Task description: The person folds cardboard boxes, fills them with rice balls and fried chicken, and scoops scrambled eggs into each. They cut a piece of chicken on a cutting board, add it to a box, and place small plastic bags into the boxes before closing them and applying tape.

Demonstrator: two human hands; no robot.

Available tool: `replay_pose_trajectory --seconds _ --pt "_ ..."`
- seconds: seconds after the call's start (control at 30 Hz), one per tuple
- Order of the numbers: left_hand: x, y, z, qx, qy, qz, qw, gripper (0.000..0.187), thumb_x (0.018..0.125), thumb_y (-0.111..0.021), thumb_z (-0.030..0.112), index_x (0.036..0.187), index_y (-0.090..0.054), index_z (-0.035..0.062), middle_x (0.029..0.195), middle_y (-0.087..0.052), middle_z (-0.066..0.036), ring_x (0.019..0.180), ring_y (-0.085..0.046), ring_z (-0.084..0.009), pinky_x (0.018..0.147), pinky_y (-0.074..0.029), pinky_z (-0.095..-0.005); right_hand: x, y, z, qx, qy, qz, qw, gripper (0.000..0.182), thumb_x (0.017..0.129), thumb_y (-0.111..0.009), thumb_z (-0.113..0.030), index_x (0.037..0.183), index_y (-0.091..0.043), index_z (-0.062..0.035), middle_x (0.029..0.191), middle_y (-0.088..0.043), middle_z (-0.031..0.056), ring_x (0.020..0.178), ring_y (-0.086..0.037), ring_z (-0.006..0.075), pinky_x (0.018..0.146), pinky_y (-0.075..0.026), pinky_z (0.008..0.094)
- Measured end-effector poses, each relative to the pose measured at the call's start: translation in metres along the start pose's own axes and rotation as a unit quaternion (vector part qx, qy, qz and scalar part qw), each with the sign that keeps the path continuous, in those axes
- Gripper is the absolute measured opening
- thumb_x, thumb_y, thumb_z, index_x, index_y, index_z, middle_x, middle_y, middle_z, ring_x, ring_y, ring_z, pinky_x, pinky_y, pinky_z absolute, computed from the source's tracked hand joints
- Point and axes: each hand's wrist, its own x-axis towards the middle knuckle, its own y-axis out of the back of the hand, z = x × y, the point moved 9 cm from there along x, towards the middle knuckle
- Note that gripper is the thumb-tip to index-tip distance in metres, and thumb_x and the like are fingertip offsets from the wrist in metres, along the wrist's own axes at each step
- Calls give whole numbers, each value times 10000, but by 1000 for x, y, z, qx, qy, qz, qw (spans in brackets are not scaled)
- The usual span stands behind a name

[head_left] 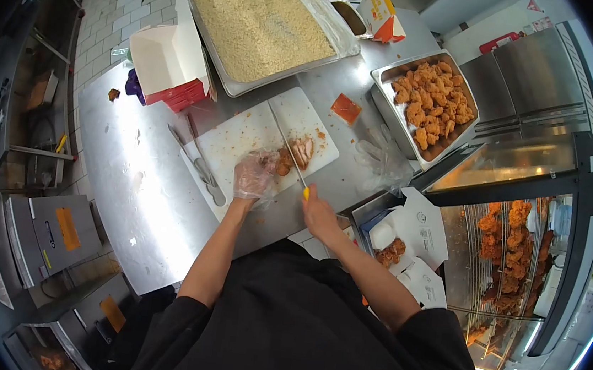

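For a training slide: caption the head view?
Gloved left hand steadies fried chicken on cutting board; right hand slices with knife.

A stainless-steel counter (127,169) is seen carrying a white cutting board (244,137) with tongs (198,165) laid at its left edge. Also set on it — a large tray of rice (259,21), a pan of fried chicken (429,105), a red-and-white box (169,66) and a sauce packet (347,108).

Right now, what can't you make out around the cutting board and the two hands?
Head view only:
- Left hand: a crumpled clear glove blurs the fingers on the fried chicken piece.
- Knife: the right hand hides most of its yellow handle.
- Tongs on the cutting board: too small to show detail.
- Open takeout box: contents partly hidden by the flaps.
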Motion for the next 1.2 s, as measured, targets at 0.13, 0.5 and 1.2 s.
replay_pose_trajectory --seconds 0.13,0.5,1.2 --pt "-4 -1 4 2 -39 13 999 301 845 -713 244 1047 -669 24 854 -697 -123 760 -677 -235 708 -518 -346 47 7 -15 11 -21 -33 999 472 991 -466 -240 1335 -272 18 773 -615 327 736 -607 506 687 -466 586" --pt "-10 1 -10 -89 50 33 994 182 817 -698 177 941 -745 53 824 -720 -123 739 -676 -237 730 -527 -346 10 1 -10 42 -41 -101 993 398 995 -463 -256 1282 -302 -32 773 -611 319 768 -603 524 705 -464 591" --pt "-14 -2 -26 -92 -31 106 990 91 793 -665 51 806 -751 76 774 -716 -82 711 -691 -182 648 -538 -286 19 -18 -33 52 -48 -77 994 360 976 -495 -214 1202 -342 20 822 -613 333 773 -594 522 703 -453 586"
